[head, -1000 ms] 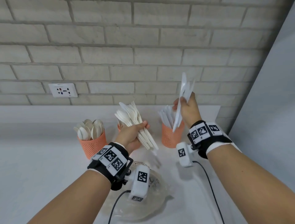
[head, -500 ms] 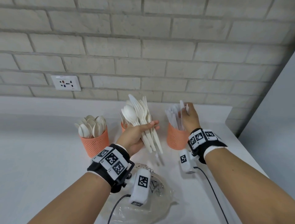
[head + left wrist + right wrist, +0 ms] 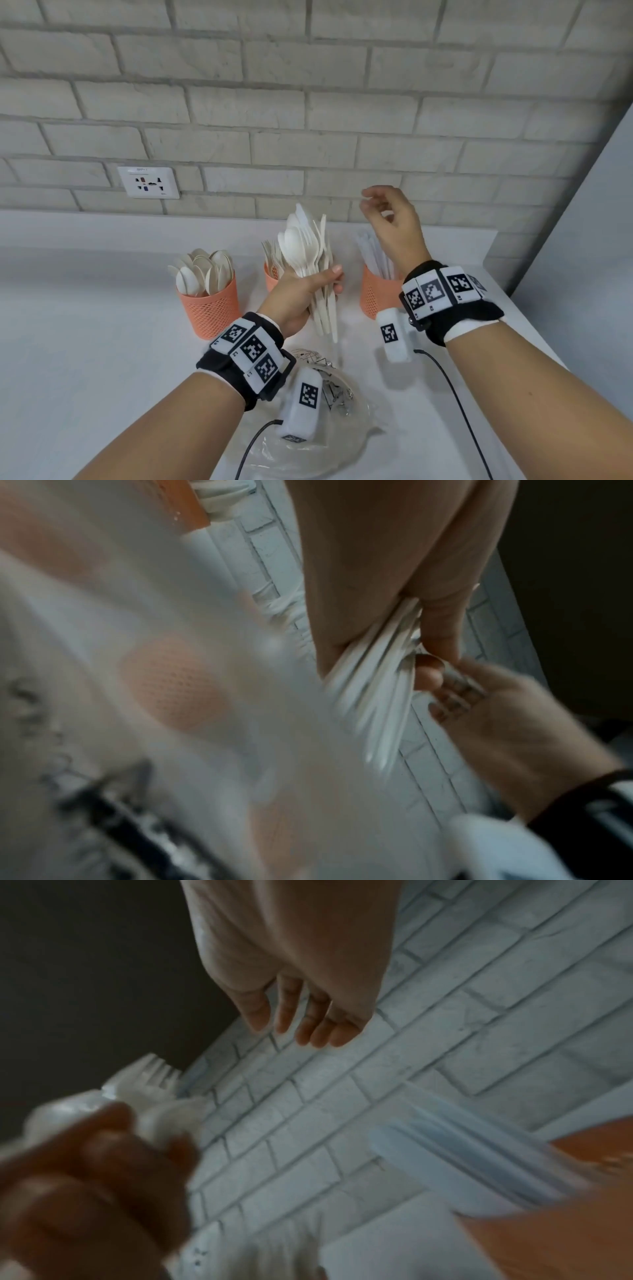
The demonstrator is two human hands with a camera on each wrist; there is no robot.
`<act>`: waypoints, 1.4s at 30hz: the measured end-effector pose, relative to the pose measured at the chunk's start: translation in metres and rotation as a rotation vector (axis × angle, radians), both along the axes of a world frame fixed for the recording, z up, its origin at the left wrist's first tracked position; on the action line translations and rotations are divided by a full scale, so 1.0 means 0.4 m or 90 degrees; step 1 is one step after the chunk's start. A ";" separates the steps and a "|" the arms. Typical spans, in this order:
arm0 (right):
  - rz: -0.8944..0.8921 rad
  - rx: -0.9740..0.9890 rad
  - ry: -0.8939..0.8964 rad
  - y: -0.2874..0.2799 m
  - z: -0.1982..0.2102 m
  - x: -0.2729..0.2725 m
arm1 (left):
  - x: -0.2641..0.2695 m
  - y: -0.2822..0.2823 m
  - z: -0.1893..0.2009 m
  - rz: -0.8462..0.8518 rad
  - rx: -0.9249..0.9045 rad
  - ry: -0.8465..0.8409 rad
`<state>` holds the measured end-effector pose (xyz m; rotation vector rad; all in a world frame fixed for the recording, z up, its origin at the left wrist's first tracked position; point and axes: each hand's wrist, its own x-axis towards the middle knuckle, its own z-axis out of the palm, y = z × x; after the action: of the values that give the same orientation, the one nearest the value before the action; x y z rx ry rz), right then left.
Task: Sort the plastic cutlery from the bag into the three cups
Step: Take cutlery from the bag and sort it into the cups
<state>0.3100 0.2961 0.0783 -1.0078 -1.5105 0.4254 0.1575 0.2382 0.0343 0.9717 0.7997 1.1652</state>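
My left hand [image 3: 303,291] grips a bundle of white plastic cutlery [image 3: 308,250], spoons and forks upright, over the counter; the left wrist view shows the bundle's handles [image 3: 373,674] pinched under my thumb. My right hand [image 3: 390,219] hovers empty, fingers loosely spread, above the right orange cup [image 3: 376,294] that holds knives [image 3: 371,246]. The left orange cup [image 3: 212,308] holds spoons [image 3: 202,270]. The middle orange cup [image 3: 272,275] with forks is partly hidden behind the bundle. The clear plastic bag [image 3: 329,442] lies crumpled under my left wrist.
A brick wall [image 3: 308,120] with a socket [image 3: 148,182] rises behind a raised ledge [image 3: 102,229]. A grey panel [image 3: 582,274] closes the right side. Cables [image 3: 455,404] trail from both wrist cameras across the white counter [image 3: 85,359].
My right hand lowered the knives into the right cup, let go, and has lifted away empty. The left hand's bundle has tilted more upright.
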 end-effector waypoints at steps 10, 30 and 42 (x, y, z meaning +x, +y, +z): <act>0.081 -0.116 -0.262 -0.060 0.066 -0.090 | 0.004 -0.004 -0.027 0.076 0.093 0.211; -0.215 -0.028 -0.100 0.003 0.036 0.085 | -0.022 -0.008 -0.070 -0.020 -0.073 0.072; -0.255 -0.127 -0.344 -0.006 -0.093 0.058 | -0.040 -0.021 -0.053 -0.051 -0.055 -0.006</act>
<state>0.3333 0.2938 0.0410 -1.6384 -1.6991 0.0106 0.1413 0.2298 0.0130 0.9184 0.7898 1.0573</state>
